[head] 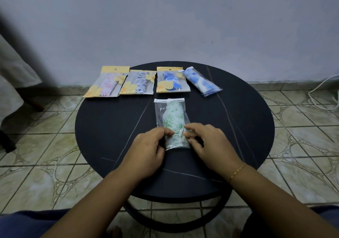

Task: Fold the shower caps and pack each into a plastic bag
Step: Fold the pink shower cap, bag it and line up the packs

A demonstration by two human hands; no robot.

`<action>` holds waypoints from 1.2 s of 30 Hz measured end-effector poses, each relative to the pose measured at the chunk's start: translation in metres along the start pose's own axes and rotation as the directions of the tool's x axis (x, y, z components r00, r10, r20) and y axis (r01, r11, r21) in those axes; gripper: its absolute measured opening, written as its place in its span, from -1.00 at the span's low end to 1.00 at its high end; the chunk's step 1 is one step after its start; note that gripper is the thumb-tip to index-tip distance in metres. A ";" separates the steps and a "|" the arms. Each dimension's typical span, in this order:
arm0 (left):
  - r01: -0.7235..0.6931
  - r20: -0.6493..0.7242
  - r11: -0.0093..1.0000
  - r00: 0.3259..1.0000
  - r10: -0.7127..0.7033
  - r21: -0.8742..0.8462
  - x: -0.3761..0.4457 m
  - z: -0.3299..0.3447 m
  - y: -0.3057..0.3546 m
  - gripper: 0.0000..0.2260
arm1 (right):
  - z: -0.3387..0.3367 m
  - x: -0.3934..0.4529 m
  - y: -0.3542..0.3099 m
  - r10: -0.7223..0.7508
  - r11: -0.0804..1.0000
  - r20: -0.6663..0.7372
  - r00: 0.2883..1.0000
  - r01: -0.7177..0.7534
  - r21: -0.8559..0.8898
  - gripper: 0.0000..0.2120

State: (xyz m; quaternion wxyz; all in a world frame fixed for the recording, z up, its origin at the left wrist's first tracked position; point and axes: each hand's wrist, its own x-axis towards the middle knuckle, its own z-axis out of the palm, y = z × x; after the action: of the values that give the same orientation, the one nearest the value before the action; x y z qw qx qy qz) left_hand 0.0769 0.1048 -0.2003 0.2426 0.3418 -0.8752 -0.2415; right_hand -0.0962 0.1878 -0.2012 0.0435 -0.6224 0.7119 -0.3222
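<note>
Packing step: left hand and right hand each pinch the clear bag holding the green cap, mid-tabletop. Next, probably: seal the flap.

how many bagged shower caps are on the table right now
5. Four in a back row: pink cap bag, blue-dotted bag, blue-flowered bag, plain blue bag. The green-print bag lies nearer, between both hands.

place: home room | round dark tabletop stood on patterned floor tiles | plain wall behind tabletop | white cable right of tabletop
</note>
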 end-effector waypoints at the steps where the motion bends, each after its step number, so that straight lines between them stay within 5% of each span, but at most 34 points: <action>1: 0.014 0.003 1.000 1.000 -0.014 0.006 -0.001 0.000 0.000 -0.54 | 0.000 -0.001 0.000 -0.015 1.000 -0.014 1.000 0.015 -0.011 -0.69; 7: -0.085 0.007 0.996 0.996 0.085 0.025 -0.004 0.000 0.001 -0.59 | 0.001 -0.015 -0.006 -0.151 0.979 -0.177 0.973 0.122 -0.166 -0.72; 12: -0.221 0.137 0.901 0.974 0.183 0.373 -0.013 0.002 0.003 -0.56 | 0.003 -0.025 -0.020 -0.048 0.908 0.177 0.983 0.117 -0.403 -0.43; 18: -0.138 0.303 0.874 0.953 -0.011 0.467 -0.020 0.000 0.009 -0.36 | -0.008 -0.022 -0.025 0.125 0.935 0.441 0.889 0.043 -0.353 -0.24; 25: -0.075 0.298 0.851 0.949 -0.098 0.520 -0.025 -0.008 0.008 -0.26 | -0.008 -0.024 -0.021 0.192 0.943 0.396 0.898 -0.057 -0.328 -0.20; 30: 0.055 0.211 0.858 0.959 -0.187 0.510 -0.026 -0.022 -0.017 -0.07 | -0.018 -0.025 -0.008 0.270 0.927 0.388 0.881 -0.128 -0.354 -0.47; 34: 0.096 0.190 0.891 0.961 -0.199 0.444 -0.028 -0.023 -0.017 -0.13 | -0.013 -0.029 -0.010 0.219 0.942 0.301 0.928 -0.121 -0.313 -0.22; 36: 0.093 0.174 0.901 0.968 -0.181 0.424 -0.029 -0.022 -0.016 -0.10 | -0.012 -0.027 -0.012 0.252 0.930 0.261 0.932 -0.159 -0.332 -0.25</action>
State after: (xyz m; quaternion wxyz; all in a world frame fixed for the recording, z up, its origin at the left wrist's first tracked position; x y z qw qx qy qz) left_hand 0.1161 0.1093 -0.2007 0.0541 0.4190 -0.9006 -0.1025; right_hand -0.0861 0.2170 -0.1945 0.0880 -0.5843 0.8000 -0.1040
